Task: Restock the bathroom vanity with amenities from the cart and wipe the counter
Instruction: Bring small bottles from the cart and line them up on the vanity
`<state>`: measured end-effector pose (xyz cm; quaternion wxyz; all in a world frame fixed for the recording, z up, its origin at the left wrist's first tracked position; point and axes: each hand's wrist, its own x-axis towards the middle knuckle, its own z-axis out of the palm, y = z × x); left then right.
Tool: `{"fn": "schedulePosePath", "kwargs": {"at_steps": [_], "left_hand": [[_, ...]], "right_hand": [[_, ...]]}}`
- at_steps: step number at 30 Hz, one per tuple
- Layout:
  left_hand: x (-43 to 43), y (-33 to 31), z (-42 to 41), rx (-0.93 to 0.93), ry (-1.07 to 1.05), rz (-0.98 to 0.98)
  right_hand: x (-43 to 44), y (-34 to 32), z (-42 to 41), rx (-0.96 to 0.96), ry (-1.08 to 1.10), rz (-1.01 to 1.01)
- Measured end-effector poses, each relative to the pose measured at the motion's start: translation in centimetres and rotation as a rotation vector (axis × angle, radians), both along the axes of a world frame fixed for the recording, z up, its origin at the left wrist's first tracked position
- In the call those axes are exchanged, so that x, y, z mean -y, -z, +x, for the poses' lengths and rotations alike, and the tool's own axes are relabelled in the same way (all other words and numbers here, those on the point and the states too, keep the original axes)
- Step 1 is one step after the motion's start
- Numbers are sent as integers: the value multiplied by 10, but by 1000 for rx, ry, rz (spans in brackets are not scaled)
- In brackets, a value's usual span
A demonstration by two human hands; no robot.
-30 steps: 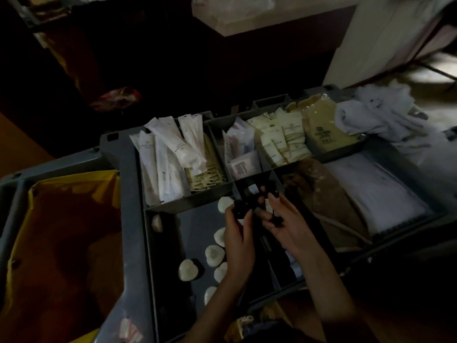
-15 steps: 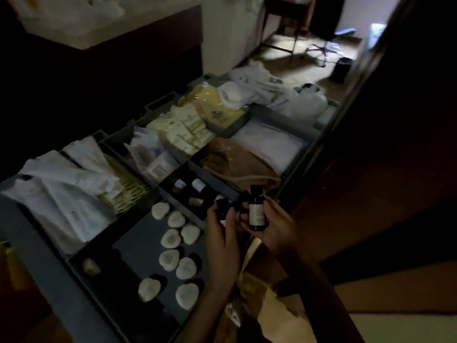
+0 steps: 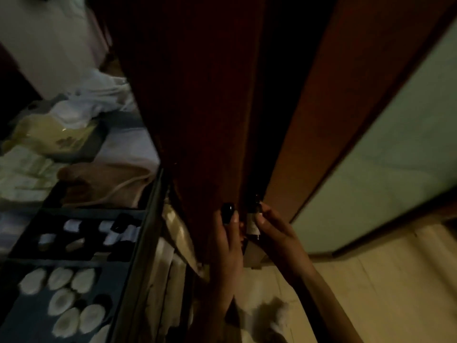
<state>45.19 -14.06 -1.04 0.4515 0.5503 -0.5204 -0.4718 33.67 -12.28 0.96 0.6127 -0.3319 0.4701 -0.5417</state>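
Two small dark bottles held upright, side by side | left hand (image 3: 226,241) gripped one bottle (image 3: 227,212) | right hand (image 3: 274,231) gripped labelled bottle (image 3: 252,225) | both just right of cart (image 3: 146,219), against dark door panel (image 3: 210,107) | vanity unseen

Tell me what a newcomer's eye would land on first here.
First, the two hands at lower centre, each holding a small dark bottle: the left hand one with a black cap, the right hand a labelled one, against a dark wooden door. Then the cart tray at left, with pale round soaps in its nearest compartment.
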Motion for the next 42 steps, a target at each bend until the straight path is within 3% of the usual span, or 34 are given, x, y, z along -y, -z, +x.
{"fn": "schedulePosePath", "kwargs": {"at_steps": [4, 8, 22, 34, 42], "left_hand": [[-2, -9, -68, -16, 168, 17], [-14, -12, -155, -33, 378, 45], [-103, -13, -411, -4, 1211, -143], [-145, 1, -525, 13, 1525, -60], [-145, -19, -647, -80, 1661, -53]], "right_hand": [[-14, -2, -66, -26, 97, -36], [-46, -7, -142, -13, 332, -40], [-194, -9, -344, -194, 1002, -11], [-260, 9, -418, -234, 1356, 87], [-261, -1, -525, -308, 1482, 55]]}}
